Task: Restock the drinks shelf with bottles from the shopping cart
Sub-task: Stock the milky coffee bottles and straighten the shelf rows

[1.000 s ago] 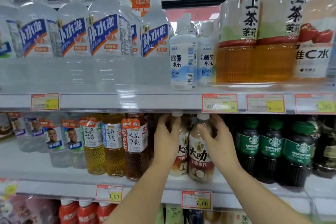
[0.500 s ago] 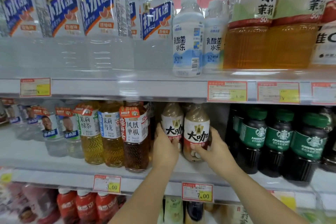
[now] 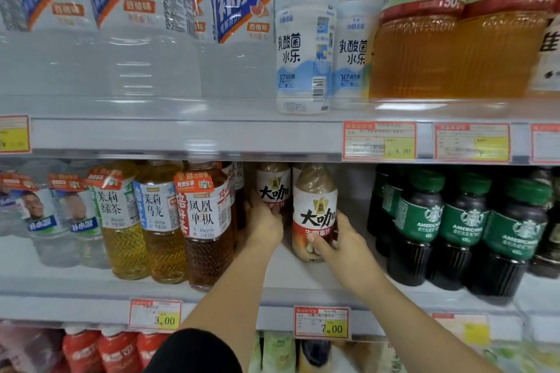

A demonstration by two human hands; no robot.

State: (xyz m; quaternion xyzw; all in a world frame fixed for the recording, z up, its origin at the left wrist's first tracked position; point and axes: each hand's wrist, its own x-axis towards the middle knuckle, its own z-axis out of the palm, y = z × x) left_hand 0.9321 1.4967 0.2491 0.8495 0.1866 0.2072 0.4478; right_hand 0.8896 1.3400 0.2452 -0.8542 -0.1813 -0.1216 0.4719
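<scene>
On the middle white metal shelf [image 3: 75, 288], the right hand [image 3: 342, 245] is clamped round the lower half of a brown plastic coffee bottle with a white-and-red label [image 3: 315, 200], which stands upright. Just behind and to its left is a second coffee bottle [image 3: 272, 188] of the same kind; the left hand [image 3: 265, 225] curls round its lower part. Amber tea bottles [image 3: 206, 221] stand to the left, and dark green-labelled coffee bottles [image 3: 460, 227] to the right.

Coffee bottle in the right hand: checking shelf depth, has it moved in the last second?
Yes. The coffee bottle went back: its base, earlier level with the red-labelled tea bottle, now stands behind it.
</scene>
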